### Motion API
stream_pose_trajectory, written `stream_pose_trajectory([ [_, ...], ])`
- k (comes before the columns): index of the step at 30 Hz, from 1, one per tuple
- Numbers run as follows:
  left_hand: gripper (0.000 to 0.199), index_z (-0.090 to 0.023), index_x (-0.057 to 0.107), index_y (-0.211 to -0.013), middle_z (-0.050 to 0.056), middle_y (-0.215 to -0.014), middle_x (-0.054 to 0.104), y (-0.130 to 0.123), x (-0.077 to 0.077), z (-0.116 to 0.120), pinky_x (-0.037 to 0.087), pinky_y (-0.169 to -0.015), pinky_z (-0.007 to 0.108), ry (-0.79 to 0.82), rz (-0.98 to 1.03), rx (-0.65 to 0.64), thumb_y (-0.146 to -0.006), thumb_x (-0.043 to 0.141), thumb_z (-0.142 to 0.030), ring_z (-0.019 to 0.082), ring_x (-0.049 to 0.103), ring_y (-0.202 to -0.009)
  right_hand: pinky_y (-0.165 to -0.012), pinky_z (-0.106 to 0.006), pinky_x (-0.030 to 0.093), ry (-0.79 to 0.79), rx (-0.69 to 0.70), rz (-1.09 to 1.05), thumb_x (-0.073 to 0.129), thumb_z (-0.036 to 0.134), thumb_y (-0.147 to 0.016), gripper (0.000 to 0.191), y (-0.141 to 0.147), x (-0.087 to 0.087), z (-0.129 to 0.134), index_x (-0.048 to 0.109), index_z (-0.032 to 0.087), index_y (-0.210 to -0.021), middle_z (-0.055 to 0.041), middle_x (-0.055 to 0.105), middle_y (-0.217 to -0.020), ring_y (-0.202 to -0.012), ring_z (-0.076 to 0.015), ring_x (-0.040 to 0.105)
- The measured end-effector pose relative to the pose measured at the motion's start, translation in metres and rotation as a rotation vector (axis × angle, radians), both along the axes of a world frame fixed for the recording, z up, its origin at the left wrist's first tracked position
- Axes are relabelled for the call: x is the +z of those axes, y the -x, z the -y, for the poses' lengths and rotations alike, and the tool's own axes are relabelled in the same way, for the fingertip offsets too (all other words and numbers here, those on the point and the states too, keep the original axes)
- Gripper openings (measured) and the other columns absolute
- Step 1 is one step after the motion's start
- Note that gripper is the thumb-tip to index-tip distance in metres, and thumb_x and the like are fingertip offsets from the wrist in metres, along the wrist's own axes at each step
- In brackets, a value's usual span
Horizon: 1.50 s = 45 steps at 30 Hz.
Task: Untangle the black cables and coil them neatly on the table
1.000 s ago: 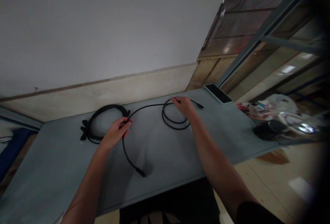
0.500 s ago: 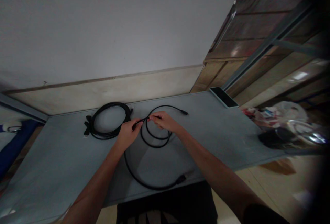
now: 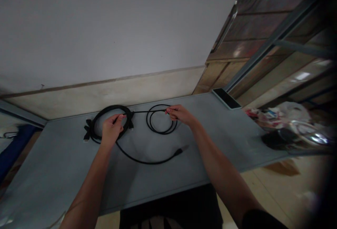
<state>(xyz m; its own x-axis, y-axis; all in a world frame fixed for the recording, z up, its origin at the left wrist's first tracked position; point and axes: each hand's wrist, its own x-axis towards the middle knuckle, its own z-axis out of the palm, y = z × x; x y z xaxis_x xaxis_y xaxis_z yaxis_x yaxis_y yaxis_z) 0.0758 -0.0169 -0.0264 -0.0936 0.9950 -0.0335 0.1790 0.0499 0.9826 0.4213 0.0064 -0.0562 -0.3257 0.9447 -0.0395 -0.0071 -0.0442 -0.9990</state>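
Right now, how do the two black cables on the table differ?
The thin cable is held in both hands, left hand and right hand, only partly looped, with a loose tail; the thick cable lies fully coiled, untouched. Its coil looks wider. Both are black and rest on the grey table.

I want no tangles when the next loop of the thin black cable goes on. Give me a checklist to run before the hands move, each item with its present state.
1. Left hand has a grip on the thin black cable: ok.
2. Right hand pinches the small coil of loops: ok.
3. Stretch between the two hands is straight: ok.
4. Free plug end lies unobstructed on the grey tabletop: ok.
5. Thin cable is clear of the thick black coiled cable behind the left hand: cannot tell, they overlap in view.
6. Dark phone at the far corner is away from the cable: ok.
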Motion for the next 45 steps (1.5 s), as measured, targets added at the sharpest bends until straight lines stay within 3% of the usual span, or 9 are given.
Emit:
stream_pose_trajectory([
  [8,0.034,-0.014,0.067,-0.089,-0.013,-0.042,0.029,0.009,0.002,-0.004,0.027,-0.039,0.019,-0.038,0.230,0.073,-0.077,0.072,-0.045,0.004,0.024,-0.035,-0.043,-0.023,0.027,-0.055,-0.219,0.038,0.070,0.052,-0.080,0.037,-0.026,-0.003,-0.006,0.064,0.016,-0.077,0.0073,0.036,-0.050,-0.044,-0.0070,0.031],
  [12,0.039,-0.014,0.067,-0.098,-0.013,-0.045,0.027,-0.006,0.000,0.003,0.024,-0.038,0.018,0.123,0.313,-0.103,-0.076,0.073,-0.046,0.004,0.024,-0.035,-0.038,-0.022,0.021,-0.051,-0.386,-0.136,0.069,0.057,-0.080,0.040,-0.002,-0.009,-0.008,0.057,0.019,-0.076,0.0098,0.026,-0.049,-0.041,-0.0058,0.021],
  [15,0.047,-0.013,0.065,-0.113,-0.012,-0.049,0.033,-0.020,-0.002,0.011,0.026,-0.036,0.018,0.191,0.331,-0.233,-0.079,0.070,-0.046,0.004,0.026,-0.035,-0.037,-0.021,0.019,-0.017,-0.421,-0.301,0.070,0.055,-0.081,0.038,0.017,-0.009,-0.008,0.055,0.020,-0.077,0.0103,0.022,-0.051,-0.042,-0.0057,0.017],
  [20,0.053,-0.016,0.059,-0.126,-0.008,-0.060,0.049,-0.028,-0.007,0.016,0.035,-0.037,0.020,0.096,0.270,-0.260,-0.085,0.064,-0.048,0.005,0.037,-0.038,-0.037,-0.019,0.016,0.145,-0.315,-0.338,0.070,0.048,-0.084,0.033,0.027,-0.003,0.000,0.056,0.019,-0.078,0.0110,0.022,-0.052,-0.041,-0.0045,0.016],
  [27,0.047,-0.016,0.065,-0.118,-0.006,-0.058,0.047,-0.026,-0.011,0.012,0.034,-0.038,0.022,0.041,0.009,-0.242,-0.087,0.060,-0.051,0.008,0.038,-0.039,-0.036,-0.018,0.012,0.288,0.022,-0.224,0.068,0.043,-0.087,0.029,0.036,0.009,0.014,0.061,0.015,-0.084,0.0115,0.024,-0.052,-0.042,-0.0032,0.014],
  [32,0.040,-0.017,0.072,-0.106,0.002,-0.067,0.061,-0.047,-0.016,0.024,0.044,-0.054,0.026,-0.102,-0.175,-0.268,-0.090,0.057,-0.050,0.016,0.057,-0.059,-0.036,-0.017,0.013,0.269,-0.002,-0.317,0.068,0.044,-0.086,0.030,0.070,0.007,0.025,0.060,0.015,-0.084,0.0121,0.023,-0.051,-0.041,-0.0033,0.013],
  [37,0.043,-0.019,0.066,-0.120,0.000,-0.065,0.060,-0.058,-0.023,0.029,0.043,-0.055,0.027,-0.128,-0.120,-0.219,-0.092,0.054,-0.049,0.017,0.056,-0.059,-0.036,-0.017,0.012,0.294,0.020,-0.233,0.066,0.045,-0.087,0.031,0.078,0.005,0.029,0.058,0.016,-0.082,0.0126,0.023,-0.050,-0.040,-0.0032,0.013],
  [41,0.036,-0.017,0.072,-0.099,-0.003,-0.052,0.051,-0.051,-0.024,0.022,0.035,-0.046,0.025,-0.025,-0.056,-0.262,-0.088,0.059,-0.049,0.014,0.048,-0.047,-0.037,-0.018,0.015,0.298,0.176,-0.061,0.068,0.049,-0.084,0.035,0.060,0.010,0.025,0.062,0.014,-0.084,0.0123,0.025,-0.049,-0.040,-0.0034,0.016],
  [45,0.038,-0.016,0.068,-0.089,-0.010,-0.042,0.033,-0.048,-0.021,0.016,0.023,-0.039,0.022,0.135,0.208,-0.236,-0.080,0.068,-0.053,0.008,0.031,-0.036,-0.039,-0.020,0.017,0.097,0.003,0.120,0.074,0.048,-0.077,0.035,0.038,0.014,0.015,0.065,0.014,-0.078,0.0097,0.033,-0.048,-0.041,-0.0039,0.025],
])
